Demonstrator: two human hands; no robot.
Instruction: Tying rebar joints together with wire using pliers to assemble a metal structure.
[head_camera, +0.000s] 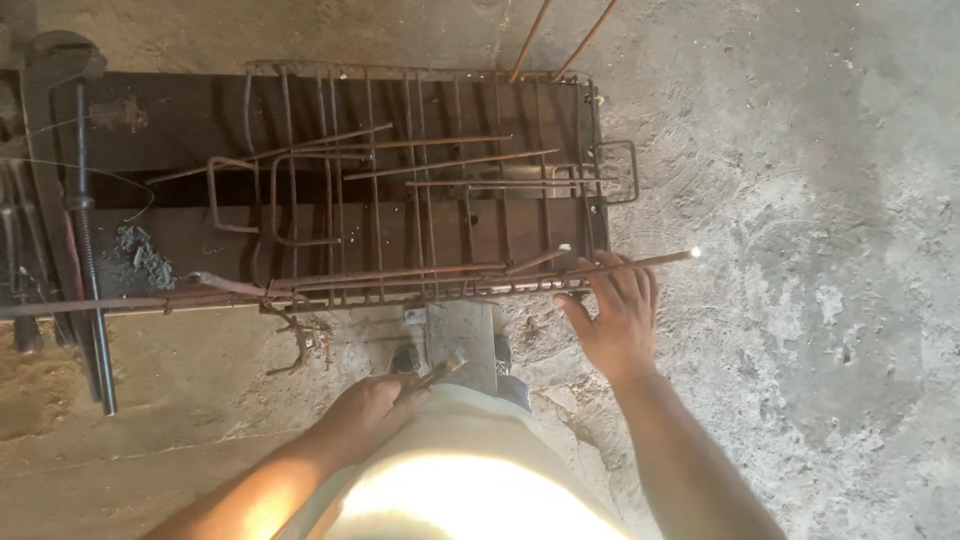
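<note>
On the dark workbench (150, 120) lies a cage of thin rusty rods (420, 180). The right hand (618, 318) rests, fingers spread, on a long steel rod (520, 268) along the cage's near edge, likely to keep it from rolling. The left hand (372, 403) is curled around a small tool (438, 372), close to the body. A big clamp bar (85, 230) stands left. Loose rods cross the cage.

A single head-worn camera looks almost straight down from standing height, fairly near, facing past the person's own torso and forearms onto the near edge of a dark workbench (150, 110) and the concrete floor (800, 200) right of it.
</note>
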